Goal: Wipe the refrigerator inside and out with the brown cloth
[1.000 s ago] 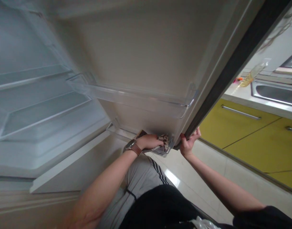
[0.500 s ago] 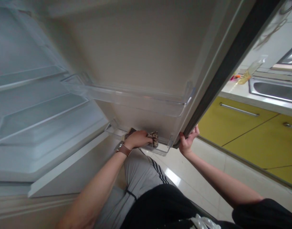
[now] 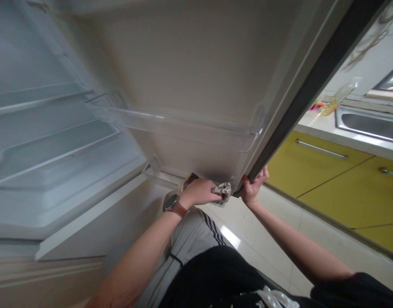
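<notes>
My left hand (image 3: 199, 191), with a watch on the wrist, is closed around a patterned cloth (image 3: 222, 190). It is at the lowest clear shelf (image 3: 164, 179) of an open fridge door (image 3: 190, 72), near that shelf's right end. Cloth shows on both sides of the fingers. My right hand (image 3: 253, 188) grips the bottom corner of the door's dark edge (image 3: 299, 105), thumb on the inner side and fingers around the outer side. Above both hands runs another clear door shelf (image 3: 183, 126).
The fridge interior (image 3: 55, 171) with glass shelves lies open on the left. On the right are yellow cabinets (image 3: 331, 184), a steel sink (image 3: 370, 124) and a bottle of yellow liquid (image 3: 336, 102) on the counter. Pale floor tiles (image 3: 267, 239) show below.
My left hand has slid right along the lowest door shelf with the cloth, closer to my right hand. My right hand keeps its hold on the door edge.
</notes>
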Motion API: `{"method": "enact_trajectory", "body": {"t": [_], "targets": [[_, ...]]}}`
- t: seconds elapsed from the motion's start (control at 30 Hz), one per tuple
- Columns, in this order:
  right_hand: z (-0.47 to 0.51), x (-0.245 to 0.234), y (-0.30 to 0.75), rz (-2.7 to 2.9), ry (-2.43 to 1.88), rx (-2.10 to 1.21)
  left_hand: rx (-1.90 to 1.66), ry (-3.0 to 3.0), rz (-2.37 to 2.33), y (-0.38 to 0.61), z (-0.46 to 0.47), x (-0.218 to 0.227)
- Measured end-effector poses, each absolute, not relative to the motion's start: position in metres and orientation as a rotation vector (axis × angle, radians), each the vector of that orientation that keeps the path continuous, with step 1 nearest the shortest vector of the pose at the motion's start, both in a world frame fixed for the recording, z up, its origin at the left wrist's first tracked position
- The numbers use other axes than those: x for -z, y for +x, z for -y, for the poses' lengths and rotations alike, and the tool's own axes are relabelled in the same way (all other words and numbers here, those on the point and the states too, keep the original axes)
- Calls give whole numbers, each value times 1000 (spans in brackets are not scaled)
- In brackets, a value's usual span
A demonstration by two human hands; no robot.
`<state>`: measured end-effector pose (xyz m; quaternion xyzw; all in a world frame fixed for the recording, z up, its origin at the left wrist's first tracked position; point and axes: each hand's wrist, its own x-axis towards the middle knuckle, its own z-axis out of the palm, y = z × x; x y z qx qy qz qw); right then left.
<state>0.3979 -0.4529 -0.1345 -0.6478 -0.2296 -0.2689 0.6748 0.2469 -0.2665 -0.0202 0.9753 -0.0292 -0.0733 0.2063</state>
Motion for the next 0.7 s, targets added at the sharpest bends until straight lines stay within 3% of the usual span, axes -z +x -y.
{"method": "enact_trajectory", "body": {"t": [0.4,0.7], "targets": [[452,136,401,516,-1451,568,411,2954,-571,229,149,18],[449,138,407,504,-1428,549,515,2901,-587,241,158,23]]}}
